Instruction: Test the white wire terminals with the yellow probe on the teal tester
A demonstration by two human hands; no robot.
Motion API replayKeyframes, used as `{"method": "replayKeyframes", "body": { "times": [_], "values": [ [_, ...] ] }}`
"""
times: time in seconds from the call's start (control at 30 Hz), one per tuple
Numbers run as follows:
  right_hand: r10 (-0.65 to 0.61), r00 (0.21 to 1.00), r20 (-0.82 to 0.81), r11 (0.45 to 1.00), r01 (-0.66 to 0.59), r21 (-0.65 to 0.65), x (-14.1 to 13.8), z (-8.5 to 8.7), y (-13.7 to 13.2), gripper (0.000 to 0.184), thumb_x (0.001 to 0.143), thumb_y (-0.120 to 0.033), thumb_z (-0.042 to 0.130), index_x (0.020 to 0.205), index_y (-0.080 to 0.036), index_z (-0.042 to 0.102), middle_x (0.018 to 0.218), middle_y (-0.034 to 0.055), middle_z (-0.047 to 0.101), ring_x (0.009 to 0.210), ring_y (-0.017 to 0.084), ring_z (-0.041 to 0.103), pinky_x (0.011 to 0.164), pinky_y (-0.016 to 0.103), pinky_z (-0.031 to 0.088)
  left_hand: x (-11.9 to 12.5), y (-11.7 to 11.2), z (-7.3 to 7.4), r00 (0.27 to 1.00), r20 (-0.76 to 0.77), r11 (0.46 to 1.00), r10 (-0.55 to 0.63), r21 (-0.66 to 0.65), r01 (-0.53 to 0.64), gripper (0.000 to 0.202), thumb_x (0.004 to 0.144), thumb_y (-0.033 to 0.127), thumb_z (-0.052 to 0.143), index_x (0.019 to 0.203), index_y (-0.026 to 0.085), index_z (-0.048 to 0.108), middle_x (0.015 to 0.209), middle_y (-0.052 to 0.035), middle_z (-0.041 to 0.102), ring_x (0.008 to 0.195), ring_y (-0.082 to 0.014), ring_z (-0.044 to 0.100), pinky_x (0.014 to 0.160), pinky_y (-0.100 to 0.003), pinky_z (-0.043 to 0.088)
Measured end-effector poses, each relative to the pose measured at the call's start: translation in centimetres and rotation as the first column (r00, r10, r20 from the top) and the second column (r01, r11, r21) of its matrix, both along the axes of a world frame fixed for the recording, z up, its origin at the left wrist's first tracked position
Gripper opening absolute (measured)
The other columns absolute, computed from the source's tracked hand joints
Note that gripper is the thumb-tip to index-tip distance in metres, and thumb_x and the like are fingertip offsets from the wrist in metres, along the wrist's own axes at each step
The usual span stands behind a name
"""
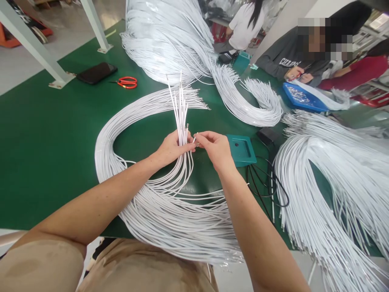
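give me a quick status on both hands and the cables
Left hand gripping upright bunch of white cables. Right hand pinching one cable end beside it. Teal box close by right hand, not touching.

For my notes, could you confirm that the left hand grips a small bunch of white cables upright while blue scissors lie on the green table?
Not quite: the scissors have red handles, not blue, as the head view shows. The left hand does grip the white cables upright over the green table.

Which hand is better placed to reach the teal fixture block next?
Right. The right hand sits just beside the teal fixture block and pinches only one white cable end, while the left hand grips the upright bunch of white cables.
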State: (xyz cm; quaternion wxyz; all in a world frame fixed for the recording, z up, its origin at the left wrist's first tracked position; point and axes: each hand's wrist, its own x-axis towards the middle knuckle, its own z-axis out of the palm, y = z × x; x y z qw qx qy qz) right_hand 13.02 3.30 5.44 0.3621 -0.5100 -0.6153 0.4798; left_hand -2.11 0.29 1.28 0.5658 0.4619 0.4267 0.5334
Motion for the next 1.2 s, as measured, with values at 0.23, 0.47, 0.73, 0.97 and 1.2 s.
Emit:
{"method": "replayKeyframes", "body": {
  "times": [0.23, 0.47, 0.73, 0.97, 1.2],
  "values": [
    [-0.279, 0.632, 0.723, 0.663, -0.418, 0.621, 0.1, -1.6, -0.5, 0.031, 0.095, -0.022, 0.033, 0.08, -0.017, 0.059, 0.082, 0.0083, 0.06, 0.08, 0.021, 0.051, 0.072, 0.033, 0.033, 0.0, 0.7, 0.2, 0.918, 0.384, 0.948, -0.105, -0.24, 0.209, 0.04, 0.071, 0.012, 0.069, 0.111, 0.013, 0.064, 0.074, 0.0015, 0.058, 0.064, -0.007, 0.057, 0.064, -0.022, 0.044],
    [-0.266, 0.469, 0.842, 0.693, -0.514, 0.505, 2.8, -1.9, 1.5, 0.017, 0.091, -0.022, 0.045, 0.097, -0.017, 0.061, 0.091, 0.0084, 0.066, 0.088, 0.024, 0.054, 0.083, 0.035, 0.031, 0.2, 1.4, -0.6, 0.973, 0.223, 0.942, -0.052, -0.313, 0.122, 0.05, 0.068, 0.009, 0.068, 0.118, 0.019, 0.064, 0.073, 0.0017, 0.058, 0.067, -0.0095, 0.059, 0.062, -0.023, 0.043],
    [-0.089, 0.341, 0.936, 0.791, -0.547, 0.275, 4.4, -1.8, 2.6, 0.013, 0.084, -0.02, 0.057, 0.094, -0.016, 0.064, 0.086, 0.0093, 0.069, 0.084, 0.024, 0.057, 0.079, 0.034, 0.035, 0.7, 1.9, -2.0, 0.995, -0.09, 0.958, -0.05, -0.287, 0.022, 0.05, 0.068, 0.012, 0.068, 0.117, 0.019, 0.063, 0.075, 0.0003, 0.063, 0.072, -0.014, 0.066, 0.068, -0.026, 0.046],
    [-0.166, 0.195, 0.967, 0.718, -0.649, 0.254, 4.0, -2.4, 1.8, 0.032, 0.084, -0.021, 0.057, 0.112, -0.007, 0.061, 0.11, 0.0161, 0.062, 0.102, 0.029, 0.051, 0.095, 0.041, 0.029, 0.9, 1.6, -2.2, 0.99, -0.135, 0.977, -0.027, -0.212, -0.002, 0.053, 0.066, 0.015, 0.072, 0.118, 0.016, 0.061, 0.078, 0.0, 0.066, 0.074, -0.0155, 0.068, 0.082, -0.032, 0.05],
    [-0.138, 0.186, 0.973, 0.707, -0.669, 0.229, 3.7, -2.4, 2.5, 0.027, 0.086, -0.015, 0.05, 0.109, -0.008, 0.063, 0.102, 0.0149, 0.064, 0.095, 0.027, 0.053, 0.087, 0.038, 0.032, 1.0, 1.5, -1.9, 0.966, -0.259, 0.988, -0.022, -0.154, -0.018, 0.051, 0.066, 0.016, 0.07, 0.116, 0.016, 0.062, 0.075, -0.0003, 0.068, 0.074, -0.0161, 0.067, 0.086, -0.034, 0.048]
  ]
}}
